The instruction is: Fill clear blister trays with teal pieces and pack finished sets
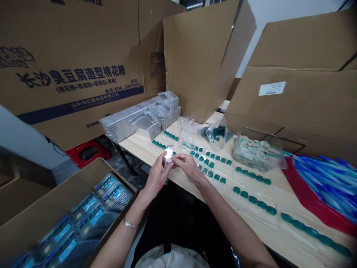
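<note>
"What's that between the hands?"

"A small clear plastic blister strip [168, 156], held up just over the table's near edge, with its long axis nearly upright and leaning slightly."

"Are both hands on it?"

"Yes. The left hand [157, 174] and right hand [186, 167] meet at it, the left fingers [164, 159] and right fingers [177, 159] pinching it from either side. Neither hand is open. (A thin metal bangle [131, 224] sits on the left wrist.)"

"Which hand's closer to those teal moulded pieces [252, 199]?"

"The right. The rows in their clear trays [245, 208] start just beside it on the pale wooden table [279, 238] and run away to the right."

"And the left?"

"That forearm [118, 243] passes close to the rim of the cardboard box [108, 182], which is packed with blue-labelled packets [89, 212]."

"Any room to move?"

"Some, above the table's near edge and in front of the body. Beyond the hands, the trays crowd the wood, and a stack of clear plastic trays [139, 119] stands farther back."
</note>
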### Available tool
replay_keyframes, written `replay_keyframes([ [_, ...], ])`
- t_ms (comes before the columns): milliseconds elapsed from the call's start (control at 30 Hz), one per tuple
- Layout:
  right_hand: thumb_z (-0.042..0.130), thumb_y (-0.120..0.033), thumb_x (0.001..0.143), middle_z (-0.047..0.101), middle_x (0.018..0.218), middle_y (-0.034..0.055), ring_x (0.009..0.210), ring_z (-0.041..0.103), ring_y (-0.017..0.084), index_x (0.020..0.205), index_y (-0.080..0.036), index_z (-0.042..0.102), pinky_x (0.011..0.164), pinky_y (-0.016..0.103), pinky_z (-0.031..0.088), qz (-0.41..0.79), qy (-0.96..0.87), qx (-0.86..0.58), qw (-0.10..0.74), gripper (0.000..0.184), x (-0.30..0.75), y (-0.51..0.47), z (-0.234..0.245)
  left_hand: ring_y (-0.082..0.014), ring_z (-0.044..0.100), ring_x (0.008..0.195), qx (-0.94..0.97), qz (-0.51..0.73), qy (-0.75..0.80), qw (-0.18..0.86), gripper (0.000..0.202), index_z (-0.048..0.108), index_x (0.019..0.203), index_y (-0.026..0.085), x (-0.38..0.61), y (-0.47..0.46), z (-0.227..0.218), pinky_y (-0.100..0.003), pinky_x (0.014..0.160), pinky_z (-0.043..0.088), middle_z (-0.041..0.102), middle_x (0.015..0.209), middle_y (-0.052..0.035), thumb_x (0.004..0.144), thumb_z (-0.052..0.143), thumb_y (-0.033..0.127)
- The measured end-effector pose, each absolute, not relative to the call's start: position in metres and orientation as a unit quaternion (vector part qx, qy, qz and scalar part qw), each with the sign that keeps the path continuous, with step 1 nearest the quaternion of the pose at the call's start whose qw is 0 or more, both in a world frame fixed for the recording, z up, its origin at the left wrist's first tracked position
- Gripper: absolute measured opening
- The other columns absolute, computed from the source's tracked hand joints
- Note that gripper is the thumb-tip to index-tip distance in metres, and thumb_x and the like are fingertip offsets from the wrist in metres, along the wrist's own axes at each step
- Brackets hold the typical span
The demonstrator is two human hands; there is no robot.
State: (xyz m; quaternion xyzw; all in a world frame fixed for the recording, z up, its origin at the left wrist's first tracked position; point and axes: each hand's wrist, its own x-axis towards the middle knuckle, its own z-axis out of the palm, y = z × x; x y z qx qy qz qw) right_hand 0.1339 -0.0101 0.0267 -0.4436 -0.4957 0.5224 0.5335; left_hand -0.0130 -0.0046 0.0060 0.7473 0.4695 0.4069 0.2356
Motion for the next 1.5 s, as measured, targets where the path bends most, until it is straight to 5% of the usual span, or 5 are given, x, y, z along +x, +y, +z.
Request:
replay_keyframes([
  [300, 0.065, -0.034, 0.068, 0.063, 0.057, 0.0006, 0.053, 0.059, 0.012, 0.070, -0.015, 0.064, 0.058, 0.025, 0.049, 0.481, -0.458, -0.493, 0.562, 0.019, 0.122, -0.009, 0.004, -0.0182, 0.060, 0.092, 0.759, 0.395, 0.505, 0.116, 0.039, 0.043, 0.125, 0.013, -0.021, -0.001, 0.006, -0.033, 0.084, 0.046, 0.062, 0.106, -0.0116, 0.089, 0.039, 0.028],
  [700, 0.062, -0.037, 0.072, 0.064, 0.062, 0.0006, 0.059, 0.060, 0.013, 0.075, -0.016, 0.066, 0.064, 0.027, 0.050, 0.499, -0.508, -0.446, 0.542, 0.021, 0.116, -0.015, 0.013, -0.0125, 0.060, 0.069, 0.786, 0.354, 0.479, 0.165, 0.051, 0.035, 0.133, 0.021, -0.033, -0.004, 0.014, -0.024, 0.069, 0.046, 0.062, 0.083, -0.0014, 0.085, 0.046, 0.033],
  [900, 0.060, -0.035, 0.075, 0.063, 0.065, -0.0010, 0.062, 0.060, 0.012, 0.081, -0.017, 0.066, 0.067, 0.026, 0.049, 0.520, -0.559, -0.402, 0.506, 0.021, 0.117, -0.021, 0.018, -0.0113, 0.059, 0.068, 0.802, 0.322, 0.439, 0.247, 0.057, 0.032, 0.136, 0.021, -0.046, -0.004, 0.028, -0.024, 0.070, 0.048, 0.061, 0.096, -0.0037, 0.083, 0.048, 0.037],
  [1200, 0.061, -0.035, 0.072, 0.063, 0.065, 0.0001, 0.060, 0.060, 0.014, 0.073, -0.019, 0.062, 0.063, 0.027, 0.049, 0.478, -0.516, -0.457, 0.544, 0.016, 0.096, -0.021, 0.013, -0.0167, 0.061, 0.081, 0.772, 0.366, 0.505, 0.125, 0.062, 0.020, 0.140, 0.014, -0.048, -0.010, 0.031, -0.028, 0.075, 0.047, 0.057, 0.106, -0.0122, 0.083, 0.043, 0.025],
  [1500, 0.057, -0.031, 0.074, 0.061, 0.079, 0.0030, 0.070, 0.058, 0.012, 0.077, -0.019, 0.056, 0.074, 0.027, 0.048, 0.382, -0.426, -0.478, 0.666, 0.013, 0.200, 0.031, 0.057, -0.0044, 0.051, 0.054, 0.651, 0.474, 0.421, 0.417, 0.061, 0.021, 0.136, 0.019, -0.075, 0.015, 0.026, -0.022, 0.057, 0.047, 0.051, 0.098, -0.0046, 0.081, 0.046, 0.028],
])
